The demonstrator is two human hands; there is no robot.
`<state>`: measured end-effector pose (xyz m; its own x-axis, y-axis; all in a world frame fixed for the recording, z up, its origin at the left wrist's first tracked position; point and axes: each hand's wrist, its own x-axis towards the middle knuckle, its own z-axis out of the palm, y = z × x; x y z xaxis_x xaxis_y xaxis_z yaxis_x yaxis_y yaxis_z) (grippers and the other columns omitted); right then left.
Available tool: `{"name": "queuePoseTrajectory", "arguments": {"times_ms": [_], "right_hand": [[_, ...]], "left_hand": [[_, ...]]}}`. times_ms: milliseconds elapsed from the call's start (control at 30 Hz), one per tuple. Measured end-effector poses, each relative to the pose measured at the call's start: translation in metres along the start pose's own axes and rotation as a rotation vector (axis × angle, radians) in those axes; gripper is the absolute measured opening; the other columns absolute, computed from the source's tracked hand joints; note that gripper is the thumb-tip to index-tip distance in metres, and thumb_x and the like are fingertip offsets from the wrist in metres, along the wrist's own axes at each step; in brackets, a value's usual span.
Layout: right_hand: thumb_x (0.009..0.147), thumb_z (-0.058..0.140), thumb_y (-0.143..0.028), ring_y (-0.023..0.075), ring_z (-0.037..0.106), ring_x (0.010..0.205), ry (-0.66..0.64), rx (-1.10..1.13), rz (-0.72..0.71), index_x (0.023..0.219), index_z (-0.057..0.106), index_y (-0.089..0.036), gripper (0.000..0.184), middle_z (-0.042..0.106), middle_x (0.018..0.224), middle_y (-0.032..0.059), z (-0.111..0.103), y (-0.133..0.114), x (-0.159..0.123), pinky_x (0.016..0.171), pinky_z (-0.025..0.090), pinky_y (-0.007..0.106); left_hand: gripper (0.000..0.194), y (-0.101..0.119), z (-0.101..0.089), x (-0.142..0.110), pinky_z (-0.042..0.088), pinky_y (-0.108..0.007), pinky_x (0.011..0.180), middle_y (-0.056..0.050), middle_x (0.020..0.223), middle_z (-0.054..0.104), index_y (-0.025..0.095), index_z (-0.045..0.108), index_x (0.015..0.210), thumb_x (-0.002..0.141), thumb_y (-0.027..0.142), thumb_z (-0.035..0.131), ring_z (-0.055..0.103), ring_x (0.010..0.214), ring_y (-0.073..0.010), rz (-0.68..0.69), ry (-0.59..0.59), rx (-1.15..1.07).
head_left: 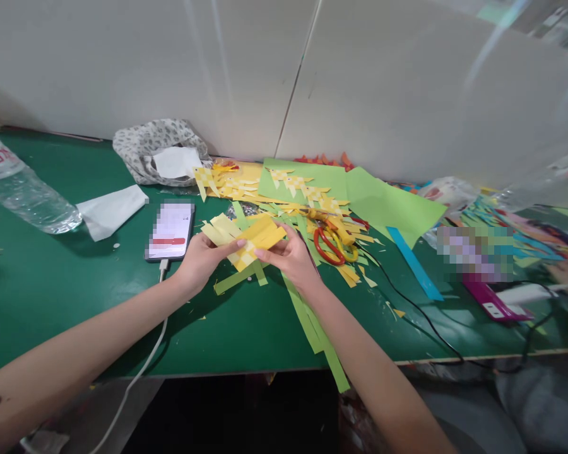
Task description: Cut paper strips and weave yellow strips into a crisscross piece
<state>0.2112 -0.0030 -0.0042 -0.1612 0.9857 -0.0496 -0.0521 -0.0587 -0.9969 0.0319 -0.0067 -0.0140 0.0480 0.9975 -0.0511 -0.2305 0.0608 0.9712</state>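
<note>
Two hands, left hand (199,260) and right hand (291,257), pinch one woven paper piece (246,243).

- Both bare forearms reach in from the bottom edge and converge toward the middle.
- Left hand (202,257) sits palm inward, thumb stretched right, fingers curled in a pinch.
- Right hand (291,257) faces it, very close, fingertips pointing left, pinching too.

At your ten o'clock lies a water bottle (26,195); a phone (170,231) at eleven; scissors (334,243) at one o'clock.
</note>
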Motion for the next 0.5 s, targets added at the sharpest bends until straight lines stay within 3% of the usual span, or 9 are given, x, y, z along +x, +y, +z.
{"name": "queuePoseTrajectory", "arguments": {"times_ms": [233,500], "right_hand": [[0.058,0.082,-0.035,0.0233,0.068,0.082,0.117,-0.146,-0.074,0.126,0.049,-0.027,0.076,0.068,0.089,0.0035,-0.002,-0.0045,-0.0025,0.078,0.057,0.044],[0.06,0.081,-0.036,0.0223,0.069,0.08,0.074,-0.174,-0.1,0.126,0.047,-0.027,0.074,0.068,0.085,0.0021,-0.0009,-0.0077,-0.0064,0.077,0.058,0.043]], "left_hand": [[0.037,0.0036,0.0057,-0.0078,0.056,-0.033,0.082,-0.007,0.105,0.072,0.016,0.069,0.1,0.067,0.03,0.078,0.069,0.093,-0.0227,-0.117,-0.136,0.054],[0.031,0.0062,0.0051,-0.0075,0.055,-0.028,0.076,-0.007,0.104,0.073,0.018,0.07,0.098,0.071,0.033,0.074,0.068,0.092,-0.0212,-0.143,-0.109,0.103]]}}
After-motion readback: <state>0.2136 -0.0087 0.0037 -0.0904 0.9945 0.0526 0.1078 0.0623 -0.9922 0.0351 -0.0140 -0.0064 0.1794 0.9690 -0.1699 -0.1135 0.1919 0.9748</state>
